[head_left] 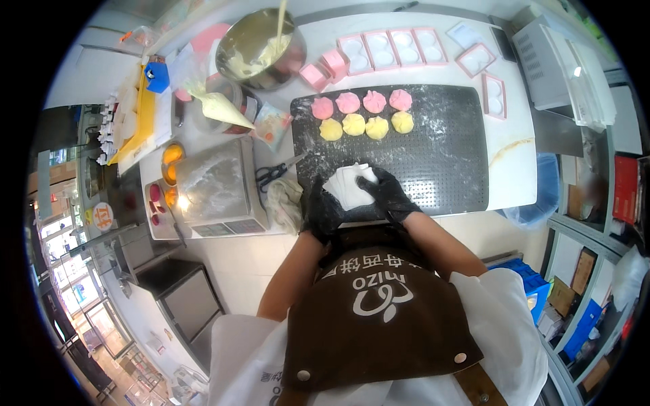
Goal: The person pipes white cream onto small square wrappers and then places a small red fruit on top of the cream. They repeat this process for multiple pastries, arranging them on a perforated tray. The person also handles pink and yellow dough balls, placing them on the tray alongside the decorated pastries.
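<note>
Both my hands wear black gloves and hold a fanned stack of thin white sheets (349, 187) over the near edge of a dark perforated mat (447, 152). My left hand (319, 211) is closed about the stack's left side, its fingers mostly hidden. On the right side, my right hand (388, 193) grips the sheets with its thumb on top. Farther back on the flour-dusted mat lie two rows of gathered dough balls: pink ones (348, 103) behind, yellow ones (354, 124) in front.
Left of the mat are scissors (271, 174), a crumpled cloth (285, 204), a metal-topped scale (211, 183) and a filled piping bag (222, 108). A steel bowl of cream (298, 51) stands behind. Pink-edged boxes (380, 51) line the back; a bin (539, 196) is at right.
</note>
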`<action>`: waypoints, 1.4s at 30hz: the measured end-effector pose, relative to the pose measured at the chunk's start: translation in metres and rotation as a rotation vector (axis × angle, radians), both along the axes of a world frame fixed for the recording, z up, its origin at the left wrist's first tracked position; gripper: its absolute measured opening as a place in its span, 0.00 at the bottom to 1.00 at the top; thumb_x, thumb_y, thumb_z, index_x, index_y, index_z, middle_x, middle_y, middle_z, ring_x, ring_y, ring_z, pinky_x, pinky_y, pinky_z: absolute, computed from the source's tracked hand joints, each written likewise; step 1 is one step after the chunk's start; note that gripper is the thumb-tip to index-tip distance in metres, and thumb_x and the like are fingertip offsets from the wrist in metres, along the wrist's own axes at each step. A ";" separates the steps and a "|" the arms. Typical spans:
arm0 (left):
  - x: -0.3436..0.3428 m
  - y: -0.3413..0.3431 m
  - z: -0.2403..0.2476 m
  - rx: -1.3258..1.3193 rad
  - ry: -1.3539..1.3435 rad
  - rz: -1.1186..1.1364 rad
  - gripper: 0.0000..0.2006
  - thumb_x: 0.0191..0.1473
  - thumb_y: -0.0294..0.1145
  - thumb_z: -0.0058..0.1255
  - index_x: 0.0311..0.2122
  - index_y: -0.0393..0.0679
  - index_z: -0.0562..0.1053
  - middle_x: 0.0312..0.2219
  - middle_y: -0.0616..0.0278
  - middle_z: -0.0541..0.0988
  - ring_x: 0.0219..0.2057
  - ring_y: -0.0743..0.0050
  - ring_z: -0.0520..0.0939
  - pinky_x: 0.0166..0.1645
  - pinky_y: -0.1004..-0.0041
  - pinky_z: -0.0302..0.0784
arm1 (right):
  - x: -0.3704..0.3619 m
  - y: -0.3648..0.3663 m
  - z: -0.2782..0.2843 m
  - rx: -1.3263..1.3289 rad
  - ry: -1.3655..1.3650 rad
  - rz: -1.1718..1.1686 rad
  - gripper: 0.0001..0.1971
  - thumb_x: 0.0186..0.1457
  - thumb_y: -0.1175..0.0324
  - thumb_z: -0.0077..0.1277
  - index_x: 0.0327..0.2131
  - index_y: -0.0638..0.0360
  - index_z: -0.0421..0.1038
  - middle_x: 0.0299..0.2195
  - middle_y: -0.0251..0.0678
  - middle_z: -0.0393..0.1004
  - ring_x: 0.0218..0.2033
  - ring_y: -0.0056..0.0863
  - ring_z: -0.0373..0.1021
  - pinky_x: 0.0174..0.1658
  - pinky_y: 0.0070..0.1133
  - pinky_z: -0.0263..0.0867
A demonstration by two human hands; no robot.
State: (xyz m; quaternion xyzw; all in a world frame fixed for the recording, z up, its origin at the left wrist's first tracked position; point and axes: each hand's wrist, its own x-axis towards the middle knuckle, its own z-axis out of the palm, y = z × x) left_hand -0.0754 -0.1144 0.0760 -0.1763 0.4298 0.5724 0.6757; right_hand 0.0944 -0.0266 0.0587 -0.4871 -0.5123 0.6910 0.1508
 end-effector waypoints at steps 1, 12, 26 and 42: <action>-0.005 -0.012 -0.013 -0.041 0.028 0.015 0.18 0.65 0.46 0.46 0.48 0.41 0.74 0.40 0.64 0.80 0.40 0.75 0.81 0.42 0.76 0.78 | -0.002 -0.001 0.013 -0.023 -0.066 0.043 0.31 0.57 0.54 0.59 0.56 0.67 0.67 0.51 0.49 0.75 0.51 0.37 0.71 0.54 0.30 0.65; 0.027 0.012 0.064 0.049 0.774 -0.142 0.16 0.60 0.39 0.56 0.48 0.42 0.74 0.32 0.61 0.78 0.29 0.77 0.78 0.32 0.73 0.73 | 0.032 -0.008 -0.047 -0.110 0.015 -0.174 0.22 0.56 0.61 0.61 0.51 0.64 0.73 0.42 0.37 0.80 0.40 0.24 0.73 0.45 0.22 0.68; 0.018 0.027 0.062 0.306 1.270 -0.776 0.18 0.64 0.37 0.51 0.54 0.39 0.73 0.43 0.65 0.79 0.40 0.79 0.77 0.45 0.73 0.73 | 0.162 0.084 -0.046 0.707 -0.591 -0.312 0.22 0.54 0.66 0.60 0.52 0.60 0.72 0.43 0.46 0.77 0.44 0.41 0.74 0.49 0.31 0.69; 0.009 0.002 0.012 0.163 1.303 -0.538 0.19 0.63 0.41 0.49 0.52 0.39 0.74 0.47 0.50 0.79 0.49 0.59 0.78 0.53 0.65 0.71 | -0.013 -0.011 0.033 0.046 0.161 -0.279 0.15 0.63 0.60 0.55 0.45 0.63 0.75 0.37 0.34 0.79 0.38 0.20 0.70 0.44 0.20 0.66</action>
